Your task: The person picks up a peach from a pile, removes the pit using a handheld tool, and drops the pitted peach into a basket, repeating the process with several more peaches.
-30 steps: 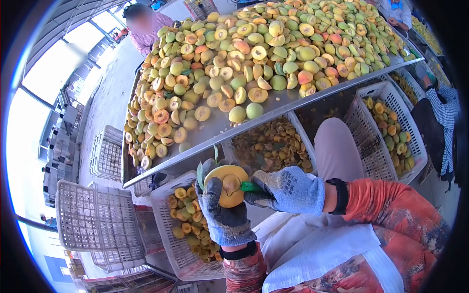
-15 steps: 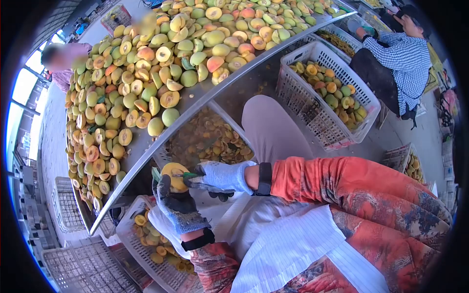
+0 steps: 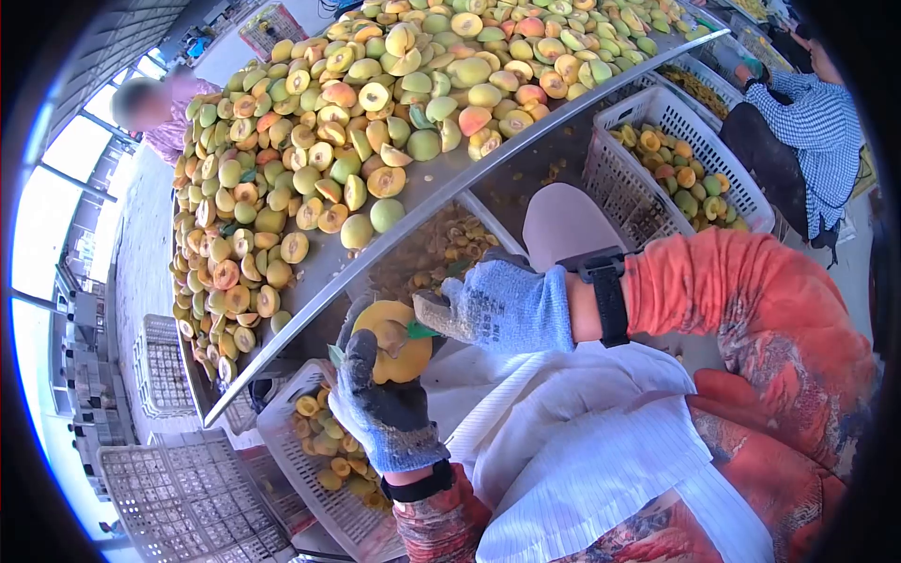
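Note:
My left hand (image 3: 380,399), in a blue and dark glove, is wrapped round a yellow fruit half (image 3: 392,342) whose cut face and brown stone show. A green leaf sticks out beside the left fingers. My right hand (image 3: 502,302), in a matching glove, pinches a small green-handled tool (image 3: 420,329) against the cut face, near the stone; its blade is mostly hidden. Both hands are over my lap, just below the metal edge of the table (image 3: 450,192), which bears a large heap of whole and halved fruit (image 3: 310,141).
A white crate with fruit (image 3: 657,117) stands at the right and another crate (image 3: 282,422) at the lower left. Under the table edge lies a bin of cut pieces (image 3: 436,246). One person (image 3: 150,103) is at the far left, another (image 3: 807,122) at the right.
The fruit's cut face now shows wide with the stone exposed, turned towards the camera. My right hand has shifted right and up. The view has moved, so the surroundings appear further right.

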The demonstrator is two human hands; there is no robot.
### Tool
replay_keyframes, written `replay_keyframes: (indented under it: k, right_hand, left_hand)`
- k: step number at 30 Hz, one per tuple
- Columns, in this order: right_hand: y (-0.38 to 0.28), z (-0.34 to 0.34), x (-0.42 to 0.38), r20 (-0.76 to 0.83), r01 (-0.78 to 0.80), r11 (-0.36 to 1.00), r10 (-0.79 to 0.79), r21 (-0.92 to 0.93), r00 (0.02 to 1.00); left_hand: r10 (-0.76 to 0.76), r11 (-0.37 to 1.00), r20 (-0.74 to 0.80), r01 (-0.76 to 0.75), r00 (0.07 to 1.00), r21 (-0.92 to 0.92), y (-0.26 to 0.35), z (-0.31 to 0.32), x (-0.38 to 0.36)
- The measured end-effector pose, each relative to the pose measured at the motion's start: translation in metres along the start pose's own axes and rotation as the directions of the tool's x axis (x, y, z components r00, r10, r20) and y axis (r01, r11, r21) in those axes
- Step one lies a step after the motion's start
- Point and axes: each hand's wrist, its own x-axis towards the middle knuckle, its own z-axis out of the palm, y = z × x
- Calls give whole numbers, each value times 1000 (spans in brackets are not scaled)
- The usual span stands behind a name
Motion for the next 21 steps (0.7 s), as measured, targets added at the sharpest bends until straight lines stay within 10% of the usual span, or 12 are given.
replay_keyframes:
  k: [6,8,10,13,16,21]
  right_hand:
    - [-13,-19,-1,90,57,976,-77,209,993]
    - [-46,10,-2,-97,-111,877,176,467,979]
    - [-64,0,10,-162,-104,642,343,760,925]
    - [-66,-1,16,40,-245,529,369,813,929]
    - [-33,-11,25,66,-194,775,194,601,979]
    - [-32,-3,24,-121,-165,853,256,495,959]
  left_hand:
    - [333,918,-48,-312,942,245,5,13,-28]
    - [439,856,-100,-382,893,348,-3,23,-27]
    - [763,482,-47,-519,645,706,-9,23,-22]
    - [664,644,-95,-503,742,576,2,16,-25]
    - [172,982,-160,-183,972,-56,17,-17,-5]
    - [276,953,-115,-288,954,-99,11,-12,-1]
